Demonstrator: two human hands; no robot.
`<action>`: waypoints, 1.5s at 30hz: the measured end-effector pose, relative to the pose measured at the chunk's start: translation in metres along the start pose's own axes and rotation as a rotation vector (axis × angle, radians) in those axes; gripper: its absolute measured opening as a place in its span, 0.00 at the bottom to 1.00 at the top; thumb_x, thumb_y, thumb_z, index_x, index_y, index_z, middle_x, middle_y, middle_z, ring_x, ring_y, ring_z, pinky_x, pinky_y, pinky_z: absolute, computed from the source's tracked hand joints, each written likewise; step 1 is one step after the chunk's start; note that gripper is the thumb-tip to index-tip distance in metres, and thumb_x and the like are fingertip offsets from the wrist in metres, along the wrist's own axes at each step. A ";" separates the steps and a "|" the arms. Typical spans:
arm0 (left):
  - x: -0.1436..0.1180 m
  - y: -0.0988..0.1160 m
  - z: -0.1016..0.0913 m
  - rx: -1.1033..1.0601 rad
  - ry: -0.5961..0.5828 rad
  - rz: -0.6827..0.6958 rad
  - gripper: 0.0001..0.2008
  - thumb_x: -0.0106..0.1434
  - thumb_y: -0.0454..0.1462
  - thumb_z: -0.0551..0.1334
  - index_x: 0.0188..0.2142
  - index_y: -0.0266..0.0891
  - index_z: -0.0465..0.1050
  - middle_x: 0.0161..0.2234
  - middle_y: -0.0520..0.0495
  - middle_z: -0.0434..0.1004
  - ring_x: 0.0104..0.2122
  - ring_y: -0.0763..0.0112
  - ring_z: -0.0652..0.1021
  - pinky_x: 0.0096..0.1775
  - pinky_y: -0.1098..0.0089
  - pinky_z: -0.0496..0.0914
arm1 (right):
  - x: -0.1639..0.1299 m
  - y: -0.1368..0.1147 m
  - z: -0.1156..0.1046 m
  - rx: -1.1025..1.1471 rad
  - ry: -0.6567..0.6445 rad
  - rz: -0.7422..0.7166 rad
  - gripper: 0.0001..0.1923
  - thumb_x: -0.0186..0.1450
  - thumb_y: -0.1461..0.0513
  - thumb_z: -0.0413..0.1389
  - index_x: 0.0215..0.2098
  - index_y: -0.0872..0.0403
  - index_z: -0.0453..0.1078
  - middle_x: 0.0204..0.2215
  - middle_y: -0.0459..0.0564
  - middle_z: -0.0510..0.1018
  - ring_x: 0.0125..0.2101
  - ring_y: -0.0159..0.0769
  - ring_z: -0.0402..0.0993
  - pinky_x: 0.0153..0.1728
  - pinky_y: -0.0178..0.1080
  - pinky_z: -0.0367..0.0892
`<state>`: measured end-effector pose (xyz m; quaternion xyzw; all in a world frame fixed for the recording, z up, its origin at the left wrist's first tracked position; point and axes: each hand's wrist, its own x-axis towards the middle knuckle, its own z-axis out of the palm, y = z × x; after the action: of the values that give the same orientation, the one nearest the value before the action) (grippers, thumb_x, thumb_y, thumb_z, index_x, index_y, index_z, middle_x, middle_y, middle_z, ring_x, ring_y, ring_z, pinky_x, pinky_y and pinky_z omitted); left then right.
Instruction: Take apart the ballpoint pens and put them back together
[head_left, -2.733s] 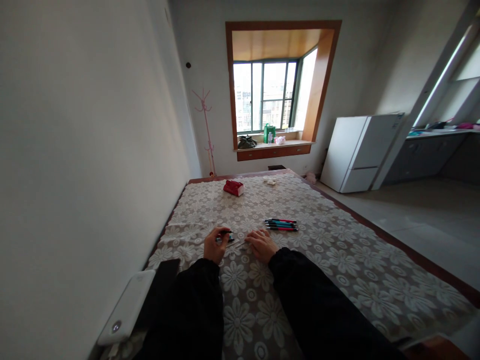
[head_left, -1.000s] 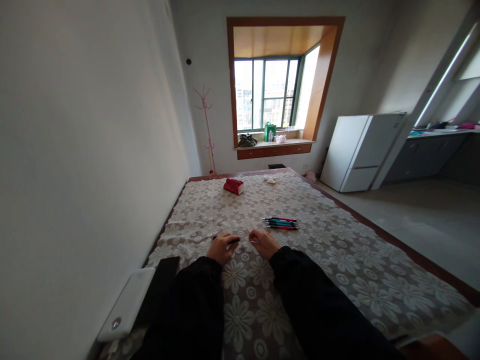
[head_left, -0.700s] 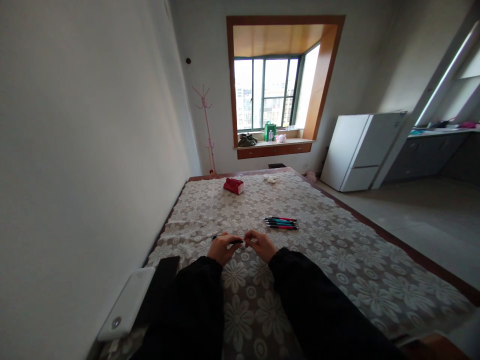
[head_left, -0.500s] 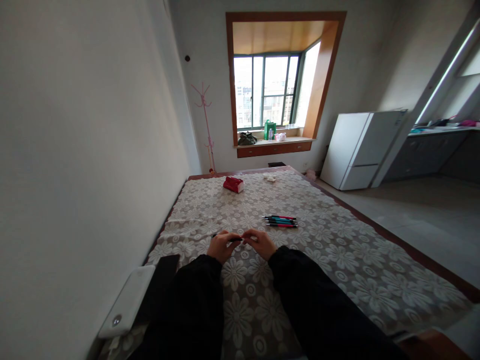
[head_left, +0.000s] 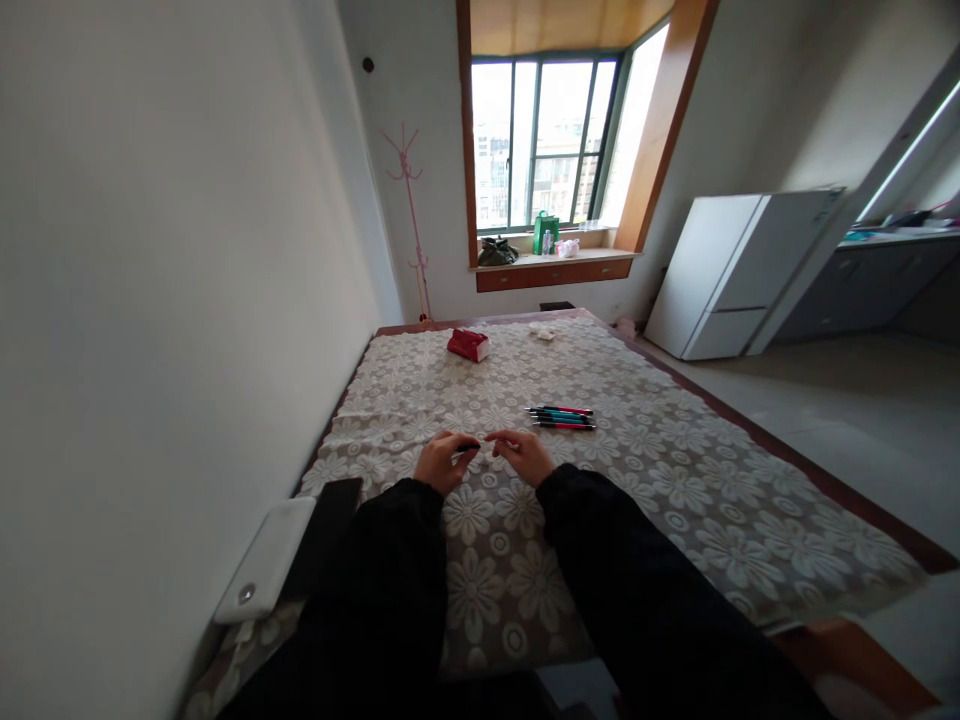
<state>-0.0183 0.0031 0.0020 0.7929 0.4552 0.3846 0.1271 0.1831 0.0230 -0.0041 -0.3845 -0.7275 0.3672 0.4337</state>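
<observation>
- Black pen (head_left: 469, 447) in the left hand (head_left: 441, 463).
- Bed cover (head_left: 675, 480): grey-brown with white flowers.
- Pens (head_left: 561, 418): red, teal, pink.
- Red pouch (head_left: 468, 345).
- Black sleeves (head_left: 600, 540).
- Pink coat stand (head_left: 409, 215).

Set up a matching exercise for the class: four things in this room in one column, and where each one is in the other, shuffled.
Things:
1. pen
2. red box
3. green bag
4. fridge

Places:
A. on the window sill
B. on the floor by the right wall
C. in the left hand
D. at the far end of the flowered cloth

Pairs: 1-C, 2-D, 3-A, 4-B
</observation>
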 end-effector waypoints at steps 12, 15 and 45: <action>0.001 0.004 -0.005 0.123 0.006 -0.056 0.07 0.59 0.36 0.63 0.38 0.43 0.76 0.33 0.49 0.77 0.35 0.69 0.78 0.42 0.68 0.72 | 0.006 0.004 -0.010 -0.039 0.210 0.056 0.09 0.59 0.62 0.51 0.34 0.54 0.71 0.24 0.44 0.75 0.28 0.33 0.72 0.31 0.34 0.65; 0.001 0.002 -0.004 0.153 -0.046 -0.057 0.08 0.57 0.36 0.64 0.38 0.45 0.77 0.32 0.50 0.78 0.35 0.68 0.77 0.42 0.69 0.72 | 0.005 0.009 -0.012 -0.180 0.235 0.084 0.12 0.58 0.63 0.50 0.39 0.53 0.72 0.24 0.43 0.75 0.25 0.32 0.71 0.30 0.33 0.63; 0.003 0.014 0.008 -0.229 0.086 -0.060 0.06 0.59 0.39 0.64 0.36 0.41 0.76 0.33 0.48 0.78 0.32 0.70 0.76 0.33 0.71 0.69 | 0.001 0.005 0.003 0.075 -0.004 -0.007 0.11 0.58 0.58 0.60 0.39 0.52 0.73 0.33 0.48 0.78 0.35 0.37 0.74 0.27 0.32 0.64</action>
<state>-0.0030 -0.0008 0.0056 0.7419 0.4368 0.4639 0.2087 0.1815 0.0252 -0.0087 -0.3647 -0.7154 0.3935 0.4476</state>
